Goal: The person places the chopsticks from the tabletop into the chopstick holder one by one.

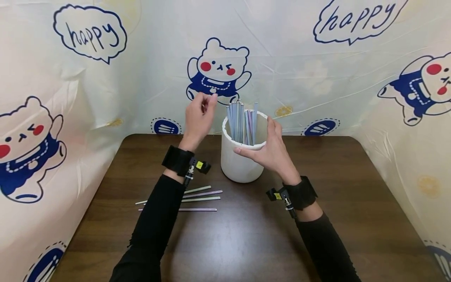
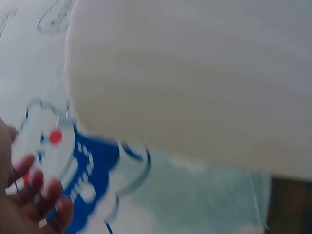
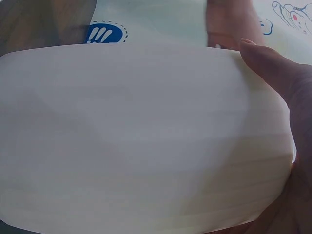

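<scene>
A white cylindrical container (image 1: 241, 166) stands upright on the table in the head view. A bundle of thin straw-like sticks (image 1: 237, 123), pale blue with a few purplish, leans inside and rises above its rim. My right hand (image 1: 273, 150) grips the container's right side, thumb across the front near the rim. The container's wall (image 3: 141, 136) fills most of the right wrist view. Up and to the left of the rim is my left hand (image 1: 201, 117), apart from the sticks. In the left wrist view its fingers (image 2: 53, 200) are loosely bent, with nothing seen between them.
Several more thin sticks (image 1: 199, 199) lie on the brown table (image 1: 239, 243), partly hidden under the left forearm. Behind and at both sides hangs a pale cloth (image 1: 282, 70) with cartoon bears, meeting the table's back edge.
</scene>
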Motion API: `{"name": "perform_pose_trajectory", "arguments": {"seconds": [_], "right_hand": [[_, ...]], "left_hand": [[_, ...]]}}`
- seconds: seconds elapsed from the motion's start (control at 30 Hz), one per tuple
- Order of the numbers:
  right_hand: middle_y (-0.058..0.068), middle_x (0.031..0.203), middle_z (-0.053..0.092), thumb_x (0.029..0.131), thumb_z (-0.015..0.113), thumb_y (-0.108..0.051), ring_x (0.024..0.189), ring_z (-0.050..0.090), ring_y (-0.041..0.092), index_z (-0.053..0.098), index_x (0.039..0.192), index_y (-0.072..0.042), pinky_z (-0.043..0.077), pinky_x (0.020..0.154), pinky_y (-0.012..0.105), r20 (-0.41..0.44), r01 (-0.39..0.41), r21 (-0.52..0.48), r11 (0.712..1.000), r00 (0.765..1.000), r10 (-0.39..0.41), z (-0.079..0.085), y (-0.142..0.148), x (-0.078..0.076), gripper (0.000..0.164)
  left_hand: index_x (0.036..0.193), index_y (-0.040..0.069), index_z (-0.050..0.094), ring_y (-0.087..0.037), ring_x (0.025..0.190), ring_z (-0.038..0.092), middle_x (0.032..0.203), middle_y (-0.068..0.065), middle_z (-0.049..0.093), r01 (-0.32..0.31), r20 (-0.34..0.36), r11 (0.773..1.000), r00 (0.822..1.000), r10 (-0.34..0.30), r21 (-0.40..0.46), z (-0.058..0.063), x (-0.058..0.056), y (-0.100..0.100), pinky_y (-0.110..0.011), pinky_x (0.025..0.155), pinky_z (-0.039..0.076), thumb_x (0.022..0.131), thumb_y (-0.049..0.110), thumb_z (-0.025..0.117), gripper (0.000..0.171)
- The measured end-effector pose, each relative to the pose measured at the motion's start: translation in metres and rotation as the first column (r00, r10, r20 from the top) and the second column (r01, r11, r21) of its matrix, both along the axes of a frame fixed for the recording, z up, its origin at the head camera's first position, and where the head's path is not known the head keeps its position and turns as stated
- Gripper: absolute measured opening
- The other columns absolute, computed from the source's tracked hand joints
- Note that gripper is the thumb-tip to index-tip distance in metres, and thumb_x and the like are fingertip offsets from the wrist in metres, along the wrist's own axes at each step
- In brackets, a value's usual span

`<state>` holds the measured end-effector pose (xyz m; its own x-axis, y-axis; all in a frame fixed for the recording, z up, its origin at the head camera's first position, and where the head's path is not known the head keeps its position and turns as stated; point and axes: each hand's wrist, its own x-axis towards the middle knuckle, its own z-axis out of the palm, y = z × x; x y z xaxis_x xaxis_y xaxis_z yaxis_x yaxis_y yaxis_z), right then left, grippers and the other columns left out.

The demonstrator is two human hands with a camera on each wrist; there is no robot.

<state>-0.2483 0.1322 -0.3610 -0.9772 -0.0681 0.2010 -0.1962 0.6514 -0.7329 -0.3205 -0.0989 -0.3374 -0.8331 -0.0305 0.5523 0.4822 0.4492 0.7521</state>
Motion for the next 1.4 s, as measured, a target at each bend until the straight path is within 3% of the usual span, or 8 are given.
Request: {"name": "perform_pose_trajectory", "arguments": {"seconds": [0.1, 0.17, 0.3, 0.4, 0.47, 0.57, 1.07, 1.4], "right_hand": [[0.016, 0.164, 0.018, 0.064, 0.086, -0.069, 0.136, 0.041, 0.035, 0.012, 0.162, -0.017, 0.041, 0.111, 0.064, 0.007, 0.001, 0.001, 1.0, 1.0, -0.001, -0.002, 0.0, 0.0, 0.134], [0.015, 0.164, 0.017, 0.064, 0.085, -0.07, 0.136, 0.04, 0.035, 0.012, 0.162, -0.018, 0.041, 0.111, 0.064, 0.014, 0.0, 0.002, 1.0, 1.0, 0.0, -0.003, 0.0, 0.0, 0.133], [0.015, 0.165, 0.017, 0.063, 0.085, -0.071, 0.138, 0.04, 0.035, 0.012, 0.163, -0.02, 0.04, 0.112, 0.065, 0.02, 0.001, 0.001, 1.0, 1.0, -0.001, -0.003, 0.0, 0.0, 0.133], [0.015, 0.165, 0.017, 0.063, 0.085, -0.071, 0.138, 0.04, 0.034, 0.012, 0.163, -0.021, 0.039, 0.113, 0.065, 0.016, 0.008, -0.002, 1.0, 1.0, -0.008, -0.002, 0.0, 0.0, 0.133], [0.015, 0.165, 0.018, 0.063, 0.085, -0.07, 0.139, 0.039, 0.034, 0.013, 0.162, -0.022, 0.039, 0.113, 0.065, 0.009, 0.008, -0.003, 1.0, 1.0, -0.008, -0.001, 0.0, 0.0, 0.133], [0.014, 0.165, 0.018, 0.063, 0.086, -0.07, 0.138, 0.04, 0.034, 0.013, 0.162, -0.023, 0.04, 0.112, 0.065, 0.002, 0.006, -0.006, 1.0, 1.0, -0.006, 0.0, 0.001, 0.0, 0.132], [0.013, 0.163, 0.019, 0.062, 0.085, -0.072, 0.136, 0.041, 0.034, 0.013, 0.162, -0.024, 0.042, 0.11, 0.064, 0.01, 0.007, -0.011, 1.0, 1.0, -0.007, -0.001, 0.001, 0.0, 0.132], [0.015, 0.164, 0.018, 0.062, 0.086, -0.071, 0.135, 0.042, 0.035, 0.007, 0.163, -0.021, 0.042, 0.111, 0.064, 0.029, 0.012, -0.019, 1.0, 1.0, -0.011, -0.001, 0.002, 0.0, 0.137]], "left_hand": [[0.085, 0.008, 0.058, -0.021, 0.071, 0.046, 0.076, -0.003, 0.047, 0.074, 0.132, 0.992, 0.989, -0.06, -0.098, -0.015, 0.004, -0.024, -0.028, 0.066, 0.035, 0.105, 0.037, 0.053, 0.036], [0.084, 0.007, 0.061, -0.021, 0.07, 0.047, 0.075, -0.004, 0.05, 0.173, 0.3, 0.951, 0.95, -0.092, -0.258, -0.026, 0.007, -0.038, -0.03, 0.065, 0.037, 0.104, 0.036, 0.057, 0.036], [0.082, 0.01, 0.067, -0.016, 0.071, 0.052, 0.079, 0.0, 0.06, 0.483, 0.638, 0.717, 0.767, -0.069, -0.503, -0.044, 0.019, -0.05, -0.029, 0.063, 0.044, 0.094, 0.034, 0.073, 0.028], [0.074, 0.012, 0.068, -0.014, 0.068, 0.052, 0.074, 0.003, 0.061, 0.652, 0.787, 0.575, 0.616, -0.024, -0.493, -0.061, 0.03, -0.046, -0.028, 0.062, 0.045, 0.086, 0.03, 0.082, 0.025], [0.071, 0.011, 0.068, -0.012, 0.065, 0.051, 0.069, 0.005, 0.058, 0.708, 0.833, 0.529, 0.553, -0.004, -0.468, -0.073, 0.036, -0.043, -0.026, 0.059, 0.043, 0.083, 0.025, 0.084, 0.024], [0.068, 0.008, 0.069, -0.011, 0.06, 0.047, 0.061, 0.005, 0.053, 0.733, 0.856, 0.512, 0.517, 0.009, -0.448, -0.088, 0.042, -0.038, -0.025, 0.054, 0.039, 0.082, 0.018, 0.085, 0.023], [0.072, 0.012, 0.068, -0.012, 0.065, 0.05, 0.067, 0.006, 0.054, 0.697, 0.796, 0.495, 0.605, -0.018, -0.519, -0.105, 0.046, -0.038, -0.025, 0.057, 0.039, 0.086, 0.014, 0.08, 0.019], [0.088, 0.009, 0.065, -0.015, 0.069, 0.052, 0.08, -0.002, 0.061, 0.564, 0.661, 0.558, 0.749, -0.037, -0.608, -0.069, 0.039, -0.054, -0.026, 0.061, 0.042, 0.095, 0.015, 0.07, 0.01]]}}
